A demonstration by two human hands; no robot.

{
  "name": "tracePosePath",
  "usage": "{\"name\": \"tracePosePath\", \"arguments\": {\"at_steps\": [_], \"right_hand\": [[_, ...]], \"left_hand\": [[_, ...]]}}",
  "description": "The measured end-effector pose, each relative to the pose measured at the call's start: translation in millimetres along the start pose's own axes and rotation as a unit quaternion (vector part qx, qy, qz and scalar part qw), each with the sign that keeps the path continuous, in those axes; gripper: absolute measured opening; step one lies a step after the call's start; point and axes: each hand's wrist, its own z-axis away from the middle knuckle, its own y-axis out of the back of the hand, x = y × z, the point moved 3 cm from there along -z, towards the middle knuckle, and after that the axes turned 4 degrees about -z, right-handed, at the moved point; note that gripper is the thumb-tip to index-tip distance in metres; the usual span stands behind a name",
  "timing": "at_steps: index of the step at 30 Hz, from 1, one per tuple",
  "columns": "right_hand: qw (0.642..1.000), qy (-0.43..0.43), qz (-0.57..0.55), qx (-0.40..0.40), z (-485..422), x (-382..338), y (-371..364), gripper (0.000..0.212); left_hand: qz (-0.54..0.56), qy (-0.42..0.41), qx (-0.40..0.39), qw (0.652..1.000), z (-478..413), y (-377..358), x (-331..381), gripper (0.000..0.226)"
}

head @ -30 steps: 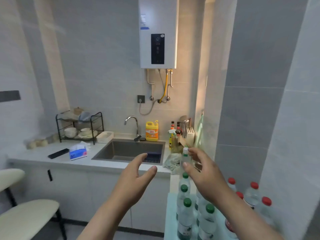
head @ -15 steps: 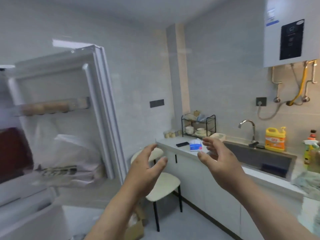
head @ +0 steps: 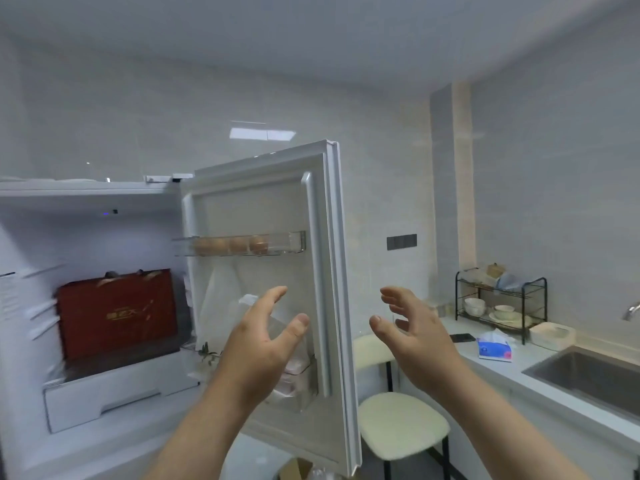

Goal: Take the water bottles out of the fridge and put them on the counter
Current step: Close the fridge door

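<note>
Head view: fridge door [head: 256,202] upright, edge toward camera

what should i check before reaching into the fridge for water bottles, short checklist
1. The fridge door is open: ok.
2. The left hand is empty: ok, fingers relaxed.
3. The right hand is empty: ok.
4. Sight of water bottles inside the fridge: cannot tell; only a red box and eggs on the door shelf show plainly.
5. Bare room on the counter: ok, beside the tissue pack.
6. Way to the counter: likely not ok; a stool stands by the door's edge.
</note>
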Motion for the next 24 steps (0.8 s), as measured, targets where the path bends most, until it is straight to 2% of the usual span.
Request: {"name": "tracePosePath", "arguments": {"at_steps": [7, 12, 18, 24], "right_hand": [[1.0, -0.001, -0.006, 0.006, -28.8, 10.5, -21.6, 0.075], [1.0, 0.003, -0.016, -0.005, -60.3, 28.9, -28.4, 0.074], [0.998, 0.019, -0.039, -0.037, -112.5, 68.0, -31.0, 0.07], [0.994, 0.036, -0.077, -0.067, -173.5, 108.2, -36.9, 0.065]], "left_hand": [[-0.009, -0.008, 0.009, 1.0, -38.7, 7.6, -18.8, 0.073], [-0.016, 0.002, 0.019, 1.0, -66.6, -6.4, -25.5, 0.06], [-0.031, 0.007, 0.05, 0.998, -99.2, -30.3, -29.5, 0.071], [-0.047, 0.034, 0.096, 0.994, -123.1, -56.6, -45.6, 0.07]]}}
